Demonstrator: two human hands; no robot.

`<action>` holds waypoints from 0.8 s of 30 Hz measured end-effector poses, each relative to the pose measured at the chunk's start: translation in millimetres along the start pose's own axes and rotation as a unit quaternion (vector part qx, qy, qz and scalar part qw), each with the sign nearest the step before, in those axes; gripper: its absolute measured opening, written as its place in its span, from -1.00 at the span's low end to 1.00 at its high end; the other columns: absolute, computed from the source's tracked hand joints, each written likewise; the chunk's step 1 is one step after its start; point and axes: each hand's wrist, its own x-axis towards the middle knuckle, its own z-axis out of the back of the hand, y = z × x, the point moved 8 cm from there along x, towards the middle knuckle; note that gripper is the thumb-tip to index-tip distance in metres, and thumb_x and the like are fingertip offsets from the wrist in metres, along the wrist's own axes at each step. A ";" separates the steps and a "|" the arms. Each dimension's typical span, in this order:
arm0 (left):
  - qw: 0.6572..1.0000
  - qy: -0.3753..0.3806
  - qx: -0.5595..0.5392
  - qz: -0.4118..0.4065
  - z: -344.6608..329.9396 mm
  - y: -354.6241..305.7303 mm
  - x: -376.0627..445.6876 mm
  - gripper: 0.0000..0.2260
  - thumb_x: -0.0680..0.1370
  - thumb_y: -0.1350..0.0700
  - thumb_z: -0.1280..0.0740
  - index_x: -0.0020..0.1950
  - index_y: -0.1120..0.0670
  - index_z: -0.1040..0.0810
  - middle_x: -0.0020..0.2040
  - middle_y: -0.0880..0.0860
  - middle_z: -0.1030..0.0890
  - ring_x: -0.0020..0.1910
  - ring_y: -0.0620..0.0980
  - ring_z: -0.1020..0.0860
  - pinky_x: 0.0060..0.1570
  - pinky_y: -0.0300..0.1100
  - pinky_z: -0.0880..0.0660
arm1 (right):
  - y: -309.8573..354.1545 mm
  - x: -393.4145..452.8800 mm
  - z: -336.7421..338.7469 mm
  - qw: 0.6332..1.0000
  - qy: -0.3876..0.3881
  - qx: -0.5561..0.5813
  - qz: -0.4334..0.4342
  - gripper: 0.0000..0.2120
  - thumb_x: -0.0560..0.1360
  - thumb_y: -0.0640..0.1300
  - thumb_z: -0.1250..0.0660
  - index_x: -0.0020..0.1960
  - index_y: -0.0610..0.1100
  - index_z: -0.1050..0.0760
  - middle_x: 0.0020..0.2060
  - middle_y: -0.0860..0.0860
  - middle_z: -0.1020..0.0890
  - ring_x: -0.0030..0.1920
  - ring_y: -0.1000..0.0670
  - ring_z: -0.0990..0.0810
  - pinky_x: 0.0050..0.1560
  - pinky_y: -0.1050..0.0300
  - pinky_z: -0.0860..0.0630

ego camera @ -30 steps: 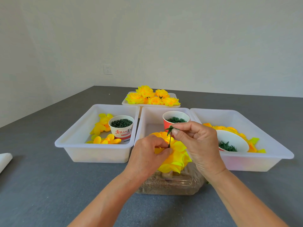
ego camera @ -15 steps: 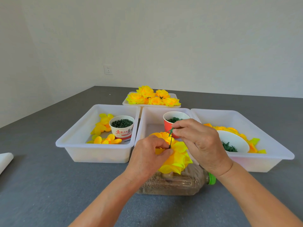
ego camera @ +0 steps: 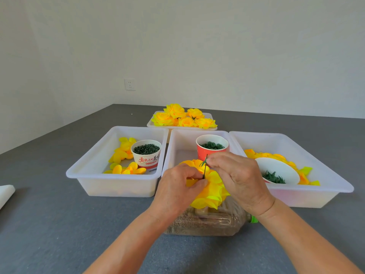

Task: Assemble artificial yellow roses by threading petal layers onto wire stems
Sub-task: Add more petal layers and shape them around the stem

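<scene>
Inspector: State of the hands?

Assessor: The left hand (ego camera: 178, 186) pinches the stacked yellow petal layers (ego camera: 214, 189) at the base of the thin green wire stem (ego camera: 205, 169). The right hand (ego camera: 240, 179) pinches the stem's upper end, where a small green calyx sits. Both are held above a clear plastic bottle (ego camera: 207, 222) lying on the grey worktop (ego camera: 59, 224).

Inspector: Surrounding stock?

Assessor: Three white bins sit beyond the hands. The left bin (ego camera: 116, 182), at 10 o'clock, holds loose petals and a white paper cup (ego camera: 146, 154) of green rings. The middle bin (ego camera: 181, 139), at 12 o'clock, holds a red cup (ego camera: 205, 150). The right bin (ego camera: 296, 192), at 2 o'clock, holds petals and a tilted white bowl (ego camera: 277, 172). Finished yellow roses (ego camera: 182, 118) fill a tray further back at 12 o'clock.
</scene>
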 end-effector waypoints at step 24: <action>0.994 -0.087 -0.059 0.010 15.3 -6.4 -9.5 -0.93 0.44 0.17 -0.45 -0.11 0.02 -0.68 -0.11 -0.09 -0.62 -0.04 -0.14 -0.56 -0.01 -0.20 -0.48 | -1.9 -9.6 -10.1 0.978 0.183 0.055 -0.088 -0.83 0.31 -0.30 -0.37 -0.15 -0.16 -0.69 -0.14 0.05 -0.70 0.06 -0.02 -0.59 0.05 -0.01 -0.54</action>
